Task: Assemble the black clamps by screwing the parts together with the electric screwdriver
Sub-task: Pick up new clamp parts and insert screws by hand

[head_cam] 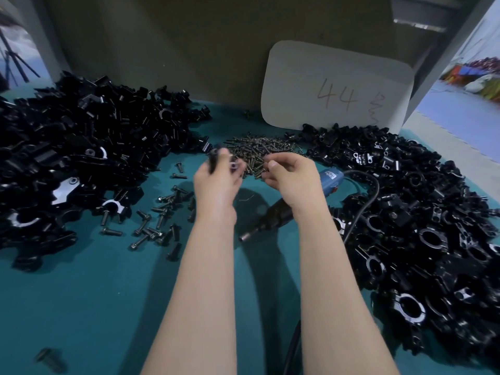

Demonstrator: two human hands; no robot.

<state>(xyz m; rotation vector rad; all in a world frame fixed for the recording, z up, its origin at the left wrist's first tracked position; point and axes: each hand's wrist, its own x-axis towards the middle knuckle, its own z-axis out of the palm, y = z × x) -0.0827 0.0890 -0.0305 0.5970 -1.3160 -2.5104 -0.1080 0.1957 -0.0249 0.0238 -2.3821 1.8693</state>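
The left hand [216,180] has its grip closed round a small black metal clamp piece [214,156], which is blurred and held above the teal desk [94,293]. The right hand [290,177] hangs just beside that grip, fingers curled in toward the thumb. Its grip is narrow, but I cannot tell whether anything is pinched in it. Directly beyond both grips lies a heap of small dark screws [257,147]. Under the right grip and wrist, the blue-and-black electric screwdriver [274,216] lies on the desk, bit end toward the person, its black cable [374,190] curving off to the right. Left of the left grip spreads a big pile of loose black clamp halves [81,136], with larger dark flanged bolts [159,223] scattered nearer the person. Right of the right grip sits a pile of black ring clamps [422,226]. Far beyond the grips a white rounded card marked "44" [335,87] leans upright.
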